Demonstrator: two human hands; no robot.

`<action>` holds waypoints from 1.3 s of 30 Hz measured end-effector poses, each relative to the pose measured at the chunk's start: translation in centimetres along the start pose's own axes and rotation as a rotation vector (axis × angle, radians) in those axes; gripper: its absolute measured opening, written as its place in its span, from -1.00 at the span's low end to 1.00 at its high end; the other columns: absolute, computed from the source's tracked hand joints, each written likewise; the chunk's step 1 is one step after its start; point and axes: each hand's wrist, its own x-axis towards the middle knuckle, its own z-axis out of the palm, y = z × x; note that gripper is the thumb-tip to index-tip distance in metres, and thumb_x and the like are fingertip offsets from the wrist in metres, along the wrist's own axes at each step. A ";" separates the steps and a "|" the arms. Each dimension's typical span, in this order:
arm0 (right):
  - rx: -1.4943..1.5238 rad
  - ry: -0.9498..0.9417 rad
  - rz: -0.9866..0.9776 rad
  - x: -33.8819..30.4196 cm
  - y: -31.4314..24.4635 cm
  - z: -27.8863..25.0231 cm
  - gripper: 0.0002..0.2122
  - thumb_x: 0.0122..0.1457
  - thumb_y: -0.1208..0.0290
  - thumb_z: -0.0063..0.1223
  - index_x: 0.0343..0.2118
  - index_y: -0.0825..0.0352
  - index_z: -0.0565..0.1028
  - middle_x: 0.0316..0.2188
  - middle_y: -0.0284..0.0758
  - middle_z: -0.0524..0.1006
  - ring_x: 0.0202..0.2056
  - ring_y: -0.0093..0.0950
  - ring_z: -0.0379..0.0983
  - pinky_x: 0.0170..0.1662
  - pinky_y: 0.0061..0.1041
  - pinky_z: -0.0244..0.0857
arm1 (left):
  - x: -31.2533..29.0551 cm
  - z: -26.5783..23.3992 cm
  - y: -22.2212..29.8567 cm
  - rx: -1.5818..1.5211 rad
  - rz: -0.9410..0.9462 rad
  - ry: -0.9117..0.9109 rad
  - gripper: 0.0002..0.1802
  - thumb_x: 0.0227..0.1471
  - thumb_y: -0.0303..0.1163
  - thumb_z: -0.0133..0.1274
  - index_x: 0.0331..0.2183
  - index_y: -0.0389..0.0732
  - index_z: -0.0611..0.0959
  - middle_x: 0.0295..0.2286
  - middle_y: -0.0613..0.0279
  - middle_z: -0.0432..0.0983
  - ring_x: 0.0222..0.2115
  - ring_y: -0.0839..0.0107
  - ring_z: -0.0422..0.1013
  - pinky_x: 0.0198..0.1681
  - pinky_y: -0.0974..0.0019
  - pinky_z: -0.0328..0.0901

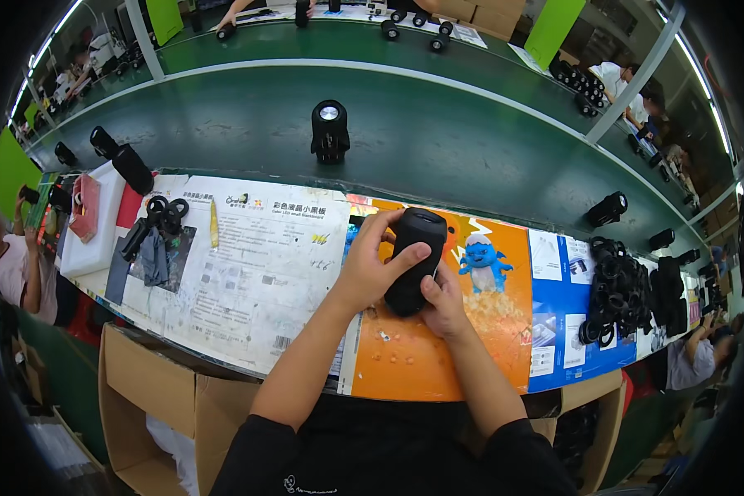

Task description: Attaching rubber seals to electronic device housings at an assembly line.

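Between both my hands is a black, rounded-cylinder portable speaker (422, 228), tilted above the orange printed sheet (496, 355) on the bench. My left hand (370, 263) wraps its left side, with the thumb lying across its front. Lower on the right side, my right hand (446, 306) grips it with the thumb pressed against the body; most of the fingers of this hand are hidden behind it. Ahead, on the green conveyor surface (240, 124), another black speaker (331, 136) stands with a shiny round end showing.
At left lie black rings (172, 213), a grey cloth (154, 258) and a slim yellow tool (214, 223). A heap of black rings (616, 289) sits at right. Speakers (132, 168) rest along the conveyor's near edge. Open cardboard boxes (149, 376) stand below; other people work at both sides.
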 end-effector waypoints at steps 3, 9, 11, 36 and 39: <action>0.086 -0.031 0.022 -0.1 -0.3 0.0 -0.18 0.29 -0.05 0.44 0.41 0.40 0.33 0.27 -0.18 0.52 0.27 -0.33 0.52 0.34 -0.27 0.42 | -0.2 0.5 0.5 0.154 0.013 0.093 -0.18 0.26 0.26 0.31 0.20 -0.23 0.56 0.04 0.09 0.54 0.03 0.29 0.50 0.12 0.27 0.41; 0.221 -0.112 0.067 -0.4 -2.1 1.0 -0.20 0.30 -0.05 0.40 0.39 0.42 0.34 0.15 -0.15 0.58 0.09 -0.29 0.62 0.24 -0.25 0.49 | -0.4 1.0 1.6 -0.524 -0.328 0.014 -0.38 0.30 0.18 0.31 -0.01 -0.12 0.49 -0.19 0.26 0.56 -0.22 0.57 0.49 -0.18 0.47 0.42; 0.295 -0.266 0.088 -0.1 -2.7 1.0 -0.13 0.23 -0.15 0.42 0.40 0.41 0.34 0.15 -0.09 0.58 0.08 -0.21 0.62 0.22 -0.24 0.50 | -0.5 0.3 2.2 -0.520 -0.364 -0.042 -0.36 0.28 0.17 0.34 0.01 -0.11 0.45 -0.20 0.28 0.55 -0.25 0.61 0.48 -0.27 0.52 0.38; -0.258 0.215 -0.373 0.6 -6.3 -2.2 -0.01 -0.08 0.20 0.77 0.37 0.39 0.35 0.21 -0.22 0.52 0.23 -0.36 0.50 0.32 -0.40 0.39 | 0.9 -1.9 0.1 -0.647 -0.248 -0.092 -0.11 0.01 -0.57 0.54 0.33 -0.34 0.51 0.20 0.09 0.54 0.23 0.23 0.48 0.35 0.19 0.39; -0.105 0.200 -0.168 0.1 -5.9 -2.3 -0.32 0.41 -0.06 0.26 0.43 0.20 0.29 0.19 -0.25 0.49 0.08 -0.43 0.54 0.09 -0.40 0.54 | 0.8 -1.8 -0.2 -0.690 -0.260 -0.052 -0.08 -0.02 -0.65 0.52 0.34 -0.34 0.48 0.22 0.09 0.51 0.24 0.23 0.47 0.35 0.17 0.42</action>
